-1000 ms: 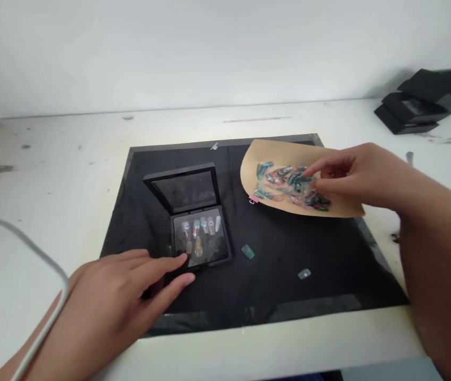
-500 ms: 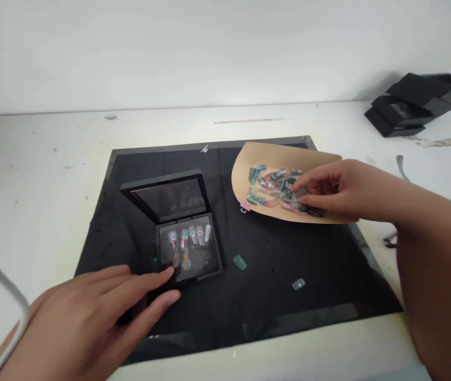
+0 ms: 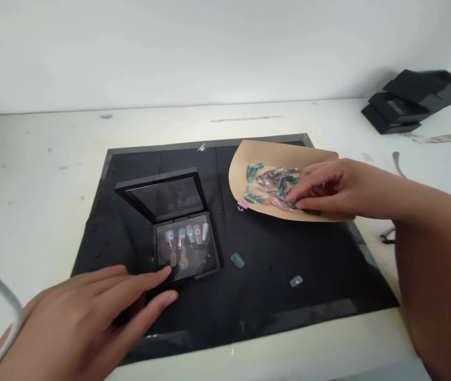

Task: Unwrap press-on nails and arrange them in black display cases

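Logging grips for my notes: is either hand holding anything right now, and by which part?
Left hand only touches the open black case's front corner. Whether the right hand pinches a press-on nail cannot be told.

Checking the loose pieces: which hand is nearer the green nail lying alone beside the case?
Left. The left hand lies just beside the green nail; the right hand is over the paper.

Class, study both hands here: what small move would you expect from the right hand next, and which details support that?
Probably the right hand pinches one nail from the pile of nails on the tan paper and lifts it. Its fingers already rest among them, while the left hand touches the open black case, which has bare room.
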The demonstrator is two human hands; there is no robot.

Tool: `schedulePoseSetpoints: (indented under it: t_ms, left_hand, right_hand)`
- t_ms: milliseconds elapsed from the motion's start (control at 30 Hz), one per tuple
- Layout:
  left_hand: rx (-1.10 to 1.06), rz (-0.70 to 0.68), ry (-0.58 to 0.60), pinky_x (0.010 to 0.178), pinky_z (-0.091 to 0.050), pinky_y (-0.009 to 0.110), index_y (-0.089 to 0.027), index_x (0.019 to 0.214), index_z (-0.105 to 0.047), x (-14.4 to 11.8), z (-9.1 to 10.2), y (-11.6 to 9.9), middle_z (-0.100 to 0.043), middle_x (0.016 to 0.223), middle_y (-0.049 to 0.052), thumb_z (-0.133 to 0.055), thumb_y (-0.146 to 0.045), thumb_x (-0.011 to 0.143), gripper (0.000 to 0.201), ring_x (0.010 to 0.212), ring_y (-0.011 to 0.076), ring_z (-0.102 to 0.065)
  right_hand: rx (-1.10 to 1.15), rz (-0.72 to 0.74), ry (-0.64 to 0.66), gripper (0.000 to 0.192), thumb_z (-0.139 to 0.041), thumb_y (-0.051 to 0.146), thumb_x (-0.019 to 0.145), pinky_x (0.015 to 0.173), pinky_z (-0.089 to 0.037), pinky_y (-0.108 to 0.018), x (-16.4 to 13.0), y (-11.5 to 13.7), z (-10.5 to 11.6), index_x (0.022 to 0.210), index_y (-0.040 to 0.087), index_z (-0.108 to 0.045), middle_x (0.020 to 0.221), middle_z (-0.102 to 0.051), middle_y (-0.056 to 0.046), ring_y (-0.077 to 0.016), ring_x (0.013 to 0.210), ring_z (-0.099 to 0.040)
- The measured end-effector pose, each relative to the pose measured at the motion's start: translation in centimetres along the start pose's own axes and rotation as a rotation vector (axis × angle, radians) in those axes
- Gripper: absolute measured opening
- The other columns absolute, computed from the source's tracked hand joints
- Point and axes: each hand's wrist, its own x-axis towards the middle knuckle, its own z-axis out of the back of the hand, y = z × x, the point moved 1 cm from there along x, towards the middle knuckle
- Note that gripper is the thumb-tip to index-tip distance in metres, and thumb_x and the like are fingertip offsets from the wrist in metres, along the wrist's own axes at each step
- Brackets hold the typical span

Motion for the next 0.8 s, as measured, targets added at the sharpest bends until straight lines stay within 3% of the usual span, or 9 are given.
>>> schedulePoseSetpoints:
  t_ms: [100, 300, 433, 633, 800]
  left_hand:
    - [0.025, -0.008, -0.002, 0.058, -0.05, 0.024, -0.038, 0.122, -0.07, -0.17, -0.09, 0.22, -0.073, 0.08, -0.004, -0.055, -0.063, 0.094, 0.041, 0.065, 0.0134, -0.07]
    - [0.026, 0.001, 0.026, 0.058, -0.05, 0.024, -0.04, 0.124, -0.068, -0.29, -0.2, 0.44, -0.073, 0.08, -0.005, -0.053, -0.063, 0.095, 0.041, 0.065, 0.013, -0.069]
    - [0.036, 0.012, 0.037, 0.059, -0.05, 0.025, -0.041, 0.125, -0.068, -0.29, -0.27, 0.38, -0.073, 0.082, -0.005, -0.054, -0.065, 0.094, 0.041, 0.068, 0.014, -0.07]
    - [0.036, 0.009, 0.031, 0.059, -0.05, 0.024, -0.042, 0.125, -0.066, -0.28, -0.35, 0.44, -0.072, 0.081, -0.006, -0.051, -0.065, 0.095, 0.04, 0.067, 0.0127, -0.07]
    - [0.05, 0.024, 0.065, 0.059, -0.051, 0.024, -0.043, 0.126, -0.066, -0.37, -0.37, 0.56, -0.072, 0.082, -0.005, -0.051, -0.066, 0.095, 0.041, 0.067, 0.013, -0.069]
  right_hand:
    - [-0.016, -0.082, 0.126, 0.02, -0.072, 0.044, 0.082, 0.054, -0.043, -0.031, 0.16, 0.35, -0.04, 0.096, 0.032, -0.082, 0.093, -0.072, -0.002, -0.0168, 0.066, -0.06]
    - [-0.057, -0.185, 0.125, 0.02, -0.075, 0.044, 0.08, 0.046, -0.031, -0.029, 0.38, 0.87, -0.16, 0.092, 0.027, -0.079, 0.062, -0.061, 0.001, -0.0123, 0.05, -0.044]
    - [-0.078, -0.158, 0.136, 0.017, -0.073, 0.043, 0.082, 0.047, -0.034, -0.028, 0.37, 0.76, -0.32, 0.085, 0.026, -0.076, 0.064, -0.062, 0.001, -0.0122, 0.052, -0.046]
    - [-0.064, -0.102, 0.103, 0.031, -0.071, 0.045, 0.084, 0.046, -0.034, -0.027, 0.32, 0.58, -0.5, 0.112, 0.033, -0.077, 0.063, -0.058, 0.002, -0.0122, 0.051, -0.045]
    - [-0.046, 0.029, 0.127, 0.024, -0.069, 0.038, 0.086, 0.053, -0.039, -0.03, 0.7, 0.25, -0.9, 0.104, 0.033, -0.083, 0.087, -0.07, -0.002, -0.0141, 0.062, -0.054]
